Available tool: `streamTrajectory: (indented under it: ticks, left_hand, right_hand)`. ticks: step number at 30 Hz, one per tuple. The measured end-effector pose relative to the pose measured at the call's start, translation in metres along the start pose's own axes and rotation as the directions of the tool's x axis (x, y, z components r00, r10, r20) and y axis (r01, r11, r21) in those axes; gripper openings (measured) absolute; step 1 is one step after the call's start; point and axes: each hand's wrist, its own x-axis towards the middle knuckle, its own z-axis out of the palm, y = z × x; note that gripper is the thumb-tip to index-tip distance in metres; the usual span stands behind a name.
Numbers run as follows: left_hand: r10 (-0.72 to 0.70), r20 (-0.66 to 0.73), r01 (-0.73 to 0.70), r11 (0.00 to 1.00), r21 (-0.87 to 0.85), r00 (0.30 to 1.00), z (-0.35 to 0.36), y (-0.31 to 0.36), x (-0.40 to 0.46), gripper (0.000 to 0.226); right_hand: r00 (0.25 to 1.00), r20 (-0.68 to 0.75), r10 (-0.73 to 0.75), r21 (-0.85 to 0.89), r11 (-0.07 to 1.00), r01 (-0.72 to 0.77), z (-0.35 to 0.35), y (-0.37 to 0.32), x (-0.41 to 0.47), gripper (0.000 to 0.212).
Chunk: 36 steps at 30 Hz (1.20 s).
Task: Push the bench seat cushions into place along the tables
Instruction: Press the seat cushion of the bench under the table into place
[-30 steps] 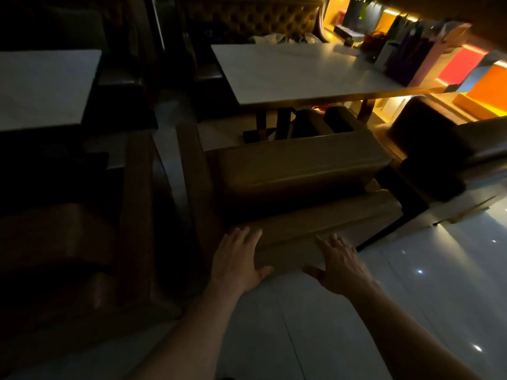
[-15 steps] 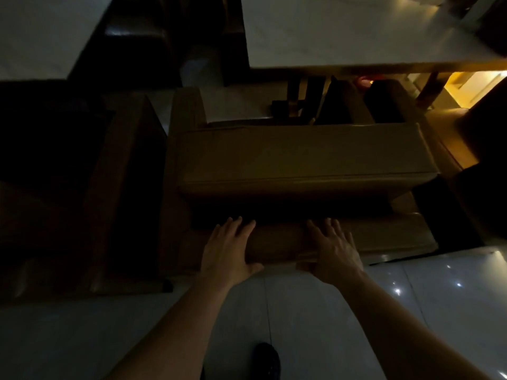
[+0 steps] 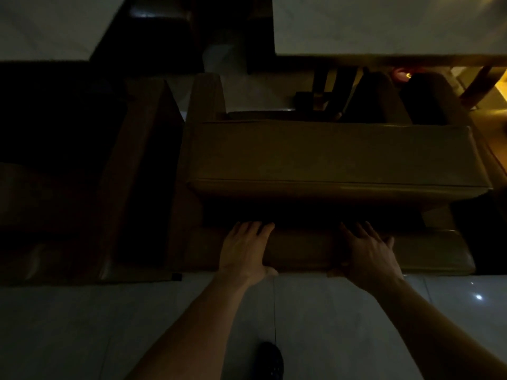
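Your left hand [image 3: 245, 249] and right hand [image 3: 369, 252] lie flat, fingers spread, gripping nothing, on the lower seat cushion [image 3: 301, 250] at frame centre.

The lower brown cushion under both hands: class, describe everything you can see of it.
The lower brown cushion is a long, smooth pad that looks like leather or vinyl, with rounded edges, lying flat at floor level beside the pale tiles. The left hand and right hand press palm-down on it. Its far side is lost in shadow.
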Motion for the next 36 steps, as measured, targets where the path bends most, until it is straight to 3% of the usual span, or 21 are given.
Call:
streamTrajectory:
  ticks: [8, 22, 36]
  left_hand:
    - [0.005, -0.048, -0.007, 0.999, -0.039, 0.999, 0.004, -0.006, -0.001, 0.103]
    - [-0.008, -0.059, 0.003, 0.996, -0.088, 0.998, 0.001, -0.056, -0.048, 0.103]
    - [-0.015, -0.042, 0.012, 0.996, -0.085, 0.999, 0.012, -0.049, -0.084, 0.103]
  right_hand:
    - [1.0, -0.002, 0.014, -0.042, 0.999, -0.014, -0.001, -0.007, 0.001, 0.122]
    - [1.0, -0.026, 0.005, 0.066, 0.998, -0.003, 0.029, -0.069, -0.033, 0.114]
    - [0.999, -0.004, -0.037, 0.039, 0.999, 0.037, 0.041, -0.061, -0.057, 0.12]
